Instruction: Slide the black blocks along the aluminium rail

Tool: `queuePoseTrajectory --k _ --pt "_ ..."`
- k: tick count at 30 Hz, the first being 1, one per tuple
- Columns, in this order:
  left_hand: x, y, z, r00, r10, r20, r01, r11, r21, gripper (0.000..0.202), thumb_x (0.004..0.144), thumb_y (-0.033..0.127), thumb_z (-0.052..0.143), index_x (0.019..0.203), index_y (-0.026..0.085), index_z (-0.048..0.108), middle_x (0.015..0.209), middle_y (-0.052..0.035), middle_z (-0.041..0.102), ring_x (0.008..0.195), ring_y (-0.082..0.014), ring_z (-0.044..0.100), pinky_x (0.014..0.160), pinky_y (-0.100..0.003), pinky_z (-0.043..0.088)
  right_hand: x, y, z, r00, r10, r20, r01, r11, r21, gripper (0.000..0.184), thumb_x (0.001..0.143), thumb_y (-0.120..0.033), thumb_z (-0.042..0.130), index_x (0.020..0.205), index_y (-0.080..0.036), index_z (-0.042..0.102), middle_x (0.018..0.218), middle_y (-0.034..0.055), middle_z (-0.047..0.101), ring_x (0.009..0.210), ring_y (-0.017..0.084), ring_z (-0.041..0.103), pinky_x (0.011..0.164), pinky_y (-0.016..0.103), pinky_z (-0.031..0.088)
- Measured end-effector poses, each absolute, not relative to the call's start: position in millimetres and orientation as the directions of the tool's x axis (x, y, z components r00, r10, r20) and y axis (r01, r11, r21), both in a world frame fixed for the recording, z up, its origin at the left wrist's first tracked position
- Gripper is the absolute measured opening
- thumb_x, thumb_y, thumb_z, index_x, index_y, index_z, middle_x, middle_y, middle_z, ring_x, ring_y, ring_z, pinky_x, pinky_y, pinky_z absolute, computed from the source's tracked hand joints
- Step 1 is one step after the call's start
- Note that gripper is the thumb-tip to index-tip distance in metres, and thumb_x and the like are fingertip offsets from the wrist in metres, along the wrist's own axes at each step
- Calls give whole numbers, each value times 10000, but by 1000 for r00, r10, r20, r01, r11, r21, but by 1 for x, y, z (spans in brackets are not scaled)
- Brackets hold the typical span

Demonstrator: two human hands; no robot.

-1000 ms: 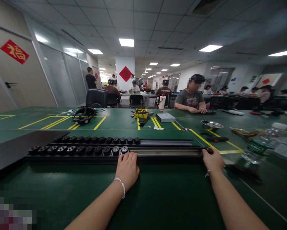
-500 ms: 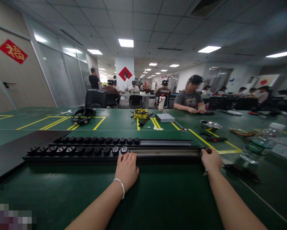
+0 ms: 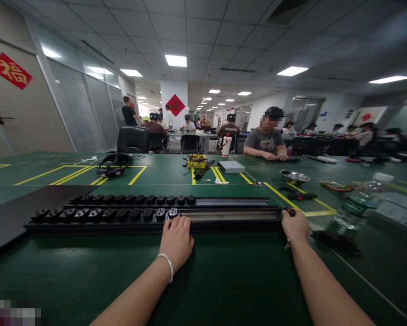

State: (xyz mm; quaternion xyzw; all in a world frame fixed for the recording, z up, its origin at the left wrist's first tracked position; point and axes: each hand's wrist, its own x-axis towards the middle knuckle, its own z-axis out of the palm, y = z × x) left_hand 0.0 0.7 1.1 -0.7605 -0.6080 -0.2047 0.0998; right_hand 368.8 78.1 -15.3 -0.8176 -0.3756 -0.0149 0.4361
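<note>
A long black power track (image 3: 230, 216) lies across the table in front of me, with several round black sockets (image 3: 95, 214) along its left part. Its right part is a bare metallic groove. Curled over the track's front edge, the fingers of my left hand (image 3: 176, 240) are closed just below the rightmost socket (image 3: 173, 212), and the thumb is hidden. At the track's right end, my right hand (image 3: 296, 226) is closed on a small round black piece (image 3: 290, 211), partly covered by the fingers. Behind runs a second track (image 3: 232, 201), also with several sockets.
A black board (image 3: 30, 203) lies at left. Beyond the tracks are a headset (image 3: 113, 164), a yellow block with cables (image 3: 197, 161), a grey box (image 3: 231, 167) and a metal bowl (image 3: 294, 176). A water bottle (image 3: 356, 208) stands at right. A person (image 3: 266, 138) sits across the table.
The whole view has shifted slightly, so things appear a little further left. Both hands keep the same places on the track.
</note>
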Motion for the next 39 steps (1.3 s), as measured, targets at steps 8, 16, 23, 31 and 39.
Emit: queuePoseTrajectory --k 8,16,23,31,39 --pt "-1 2 -2 186 863 469 963 -256 89 351 730 184 464 1079 196 493 1100 -59 576 1075 -211 447 943 -382 262 368 75 -16 708 586 394 642 -301 -705 335 704 -374 497 937 -150 587 894 101 575 841 237 511 787 372 395" --pt "-2 1 -1 178 881 439 968 -238 85 367 738 185 457 1103 201 489 1136 -63 564 1099 -211 437 966 -382 246 364 75 -15 723 573 385 626 -308 -717 324 709 -358 499 929 -138 591 891 121 575 795 239 516 755 381 404" --pt "-2 0 0 182 882 435 969 -237 75 362 734 186 463 1094 206 497 1122 -59 571 1092 -209 445 962 -378 255 364 77 -16 733 560 386 617 -308 -724 301 712 -342 508 925 -148 594 886 108 572 795 221 522 764 354 403" --pt "-2 0 0 190 875 446 967 -245 70 339 744 189 451 1079 199 499 1120 -62 571 1091 -210 446 958 -379 255 361 75 -13 744 563 360 603 -334 -724 300 725 -322 496 942 -141 595 910 120 583 812 230 529 750 349 404" --pt "-1 0 2 179 885 429 969 -234 79 341 738 186 456 1075 208 503 1120 -60 572 1090 -207 447 955 -371 258 362 76 -14 736 570 365 612 -330 -719 305 728 -321 491 950 -136 590 907 118 582 833 242 526 762 363 396"
